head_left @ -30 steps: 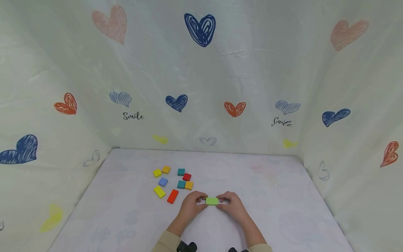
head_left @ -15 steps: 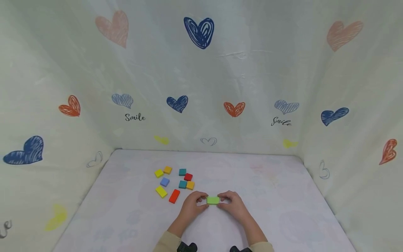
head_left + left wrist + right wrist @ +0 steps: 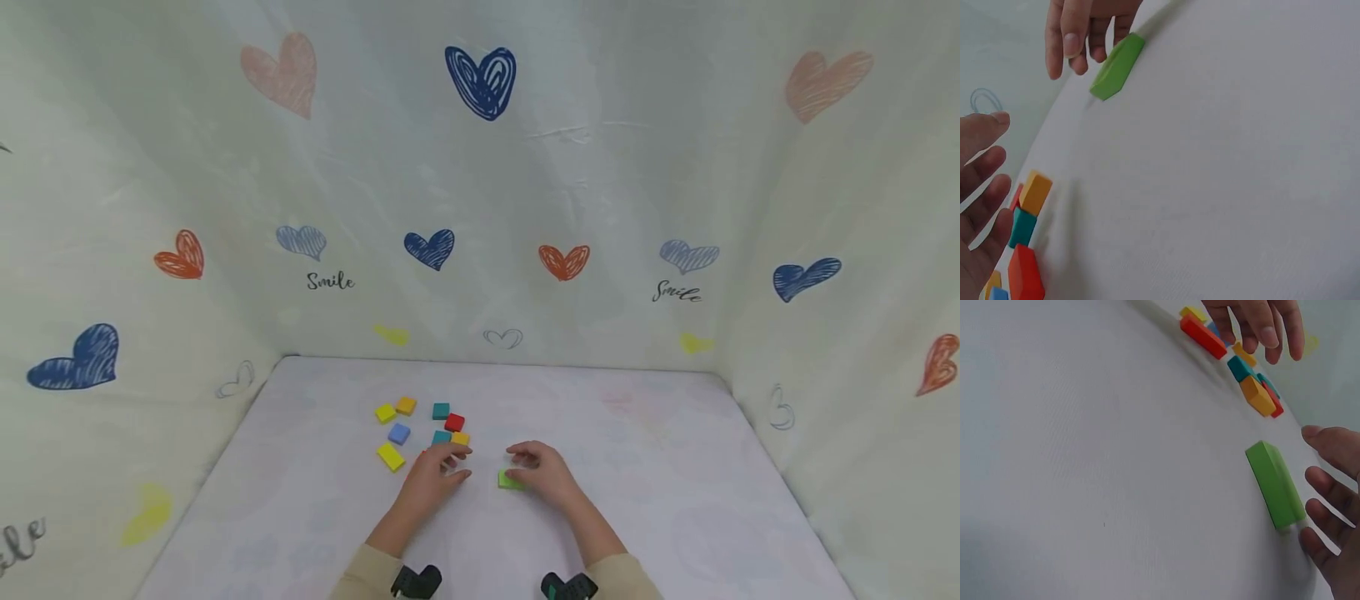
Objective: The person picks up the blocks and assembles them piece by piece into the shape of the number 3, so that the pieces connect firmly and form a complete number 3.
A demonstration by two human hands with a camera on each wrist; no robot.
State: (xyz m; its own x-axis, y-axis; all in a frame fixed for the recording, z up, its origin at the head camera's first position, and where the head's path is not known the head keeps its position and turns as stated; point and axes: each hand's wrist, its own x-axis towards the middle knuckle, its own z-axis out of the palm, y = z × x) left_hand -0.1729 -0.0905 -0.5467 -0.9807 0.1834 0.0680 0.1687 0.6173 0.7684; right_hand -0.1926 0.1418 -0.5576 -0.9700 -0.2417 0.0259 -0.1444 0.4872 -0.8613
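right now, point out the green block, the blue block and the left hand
Green block (image 3: 1277, 487): right wrist view, middle of a long face
Blue block (image 3: 399, 433): head view, middle of its top
Left hand (image 3: 431, 481): head view, back of the hand

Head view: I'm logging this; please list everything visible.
Table: 1, whitish, below
Backdrop: 1, pale, around table
Hearts, lettering: many, mixed colours, backdrop
Green block: 1, green, apart
Yellow blocks: 2, yellow, group's left
Orange blocks: 2, orange, group's back, right
Teal blocks: 2, teal, group's right
Red blocks: 2, red, group's right, front
Blue block: 1, blue, group's left
Sleeves: 2, beige, forearms
Wrist devices: 2, black, wrists
Left hand: 1, bare, by group
Right hand: 1, bare, by green block
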